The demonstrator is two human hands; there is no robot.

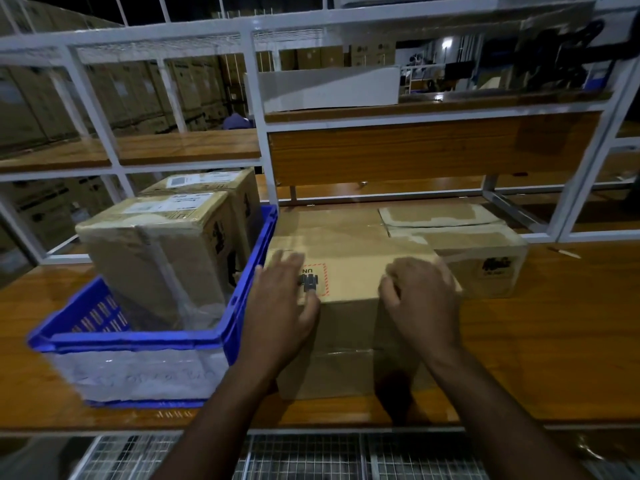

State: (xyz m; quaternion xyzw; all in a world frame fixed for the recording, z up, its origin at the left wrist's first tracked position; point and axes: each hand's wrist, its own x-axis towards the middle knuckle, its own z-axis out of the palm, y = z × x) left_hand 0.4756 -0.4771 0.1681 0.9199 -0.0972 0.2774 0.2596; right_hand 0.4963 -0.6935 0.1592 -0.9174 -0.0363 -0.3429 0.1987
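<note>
A cardboard box (349, 237) is being taken hold of from above, standing on the wooden bench (536, 341) just beside the blue crate (258, 254), its left side close against the crate's wall. The left hand (284, 296) is being laid flat on the lid near the front left corner, fingers straight and spread, partly over a red-bordered label (320, 273); nothing is being gripped by it. The right hand (422, 296) is being set over the front right corner with its fingers curled round the edge, though the fingertips are being hidden by the knuckles. A taped box (481, 261) is standing behind and to the right, touching or nearly so. Two wrapped cartons (156, 258) are being carried in the crate. The step in hand is judged to be the securing of the box before it is shifted. For the next move, a firmer hold on both sides is being called for, and clearance from the crate wall.
</note>
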